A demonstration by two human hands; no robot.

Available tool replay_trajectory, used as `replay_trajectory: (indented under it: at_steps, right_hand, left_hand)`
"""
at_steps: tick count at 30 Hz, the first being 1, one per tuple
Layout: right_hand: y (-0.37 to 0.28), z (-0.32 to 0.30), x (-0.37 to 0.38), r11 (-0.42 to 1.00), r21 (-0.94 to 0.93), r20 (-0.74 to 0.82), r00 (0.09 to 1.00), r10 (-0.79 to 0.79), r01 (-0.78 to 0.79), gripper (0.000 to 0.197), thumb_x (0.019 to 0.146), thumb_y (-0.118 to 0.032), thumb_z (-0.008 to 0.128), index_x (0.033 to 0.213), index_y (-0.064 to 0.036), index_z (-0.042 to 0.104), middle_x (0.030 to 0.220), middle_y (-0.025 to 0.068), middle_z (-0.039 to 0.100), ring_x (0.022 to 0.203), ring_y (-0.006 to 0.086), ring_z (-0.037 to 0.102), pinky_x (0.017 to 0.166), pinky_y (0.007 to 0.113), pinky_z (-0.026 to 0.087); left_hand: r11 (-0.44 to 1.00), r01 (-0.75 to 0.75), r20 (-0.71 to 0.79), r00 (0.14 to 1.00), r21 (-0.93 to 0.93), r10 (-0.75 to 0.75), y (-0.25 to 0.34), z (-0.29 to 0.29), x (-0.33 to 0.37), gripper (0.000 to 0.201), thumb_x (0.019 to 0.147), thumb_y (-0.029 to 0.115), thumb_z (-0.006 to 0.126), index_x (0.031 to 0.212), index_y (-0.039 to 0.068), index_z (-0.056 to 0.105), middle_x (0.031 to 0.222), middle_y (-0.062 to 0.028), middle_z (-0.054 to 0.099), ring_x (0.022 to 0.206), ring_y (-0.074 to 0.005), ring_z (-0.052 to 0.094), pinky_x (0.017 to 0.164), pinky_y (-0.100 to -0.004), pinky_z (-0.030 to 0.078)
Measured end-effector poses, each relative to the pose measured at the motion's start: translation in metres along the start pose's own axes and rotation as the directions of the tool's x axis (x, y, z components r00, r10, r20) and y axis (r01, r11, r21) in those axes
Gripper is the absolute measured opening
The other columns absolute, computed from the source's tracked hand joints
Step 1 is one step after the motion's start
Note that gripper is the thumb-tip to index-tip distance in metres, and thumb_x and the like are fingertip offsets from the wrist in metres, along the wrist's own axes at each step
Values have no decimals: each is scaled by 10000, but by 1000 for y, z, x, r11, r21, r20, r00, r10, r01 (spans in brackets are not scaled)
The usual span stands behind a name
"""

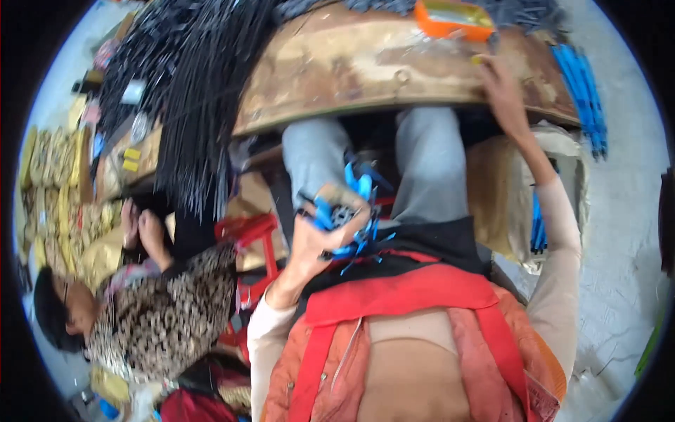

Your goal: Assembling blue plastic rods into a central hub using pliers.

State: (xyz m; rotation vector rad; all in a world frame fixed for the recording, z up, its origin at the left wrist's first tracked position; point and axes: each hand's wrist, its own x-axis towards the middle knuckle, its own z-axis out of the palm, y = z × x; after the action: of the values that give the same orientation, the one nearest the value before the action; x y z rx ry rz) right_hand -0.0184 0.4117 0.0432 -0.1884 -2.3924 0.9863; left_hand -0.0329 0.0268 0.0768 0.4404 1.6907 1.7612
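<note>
My left hand [316,235] is closed round a bundle of thin blue and black pieces [362,184], held above my lap. Blue and black ends stick out on several sides, and their exact kind is not clear. At the right of the wooden table, my right hand [500,91] reaches over the top. Motion blurs its fingers, and a small yellow spot shows at one fingertip. Just beyond that hand sits an orange tray [455,28] with something yellowish inside. Whether the fingers pinch anything is unclear.
Long black strips [211,91] pile up on the wooden table [337,67] and hang over its edge. Blue strips [583,98] lie at its right end. A pale bin [562,151] stands beside my right leg. At left sits another person [155,316], near a red stool [260,239].
</note>
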Motion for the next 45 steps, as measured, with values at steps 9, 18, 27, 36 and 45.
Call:
replay_trajectory:
  at_steps: [9, 18, 27, 36, 45]
  right_hand:
    - [-161, -7, -85, 987, 158, 710, 691, -133, 27, 356, 875, -69, 575, 1226, -18, 549, 894, 174, 573, 824, 347, 580, 763, 392, 465]
    - [-167, 24, -104, 823, -197, 484, 783, -391, 533, 570, 746, 38, 626, 1293, -99, 542, 1148, 162, 544, 1010, 355, 552, 851, 469, 440]
    - [-162, 40, -100, 802, -167, 420, 777, -468, 573, 520, 746, -81, 658, 1258, -126, 578, 960, 92, 555, 837, 250, 558, 726, 363, 431]
    - [-212, -17, -31, 980, -65, 933, 360, -6, 187, 431, 720, -134, 797, 1081, -27, 588, 822, 100, 604, 660, 203, 567, 587, 320, 433]
    - [-183, -1, -84, 969, 92, 616, 751, -237, 230, 458, 796, -240, 734, 1136, -27, 513, 877, 127, 620, 734, 362, 614, 619, 388, 492]
  left_hand:
    - [972, -20, 8, 1000, 233, 18, 13, 3, -13, 311, 693, 99, 834, 982, 51, 729, 841, -51, 695, 752, -116, 609, 688, -257, 474]
    - [925, -152, -15, 986, 347, 168, 18, 13, -23, 445, 653, 193, 884, 1061, 124, 721, 799, -37, 675, 792, -152, 594, 712, -291, 480]
    - [980, -140, 51, 990, 141, 134, 8, 3, -18, 532, 603, 177, 910, 1081, 123, 684, 867, -46, 624, 835, -171, 612, 739, -312, 478]
    - [959, -163, 164, 978, 232, 127, 21, -7, -10, 458, 590, 205, 918, 955, 103, 661, 883, -13, 606, 796, -158, 573, 746, -287, 465]
    - [981, -110, 200, 977, 157, 78, 28, -10, -3, 469, 671, 40, 872, 1057, 37, 605, 876, -41, 646, 789, -93, 612, 674, -232, 492]
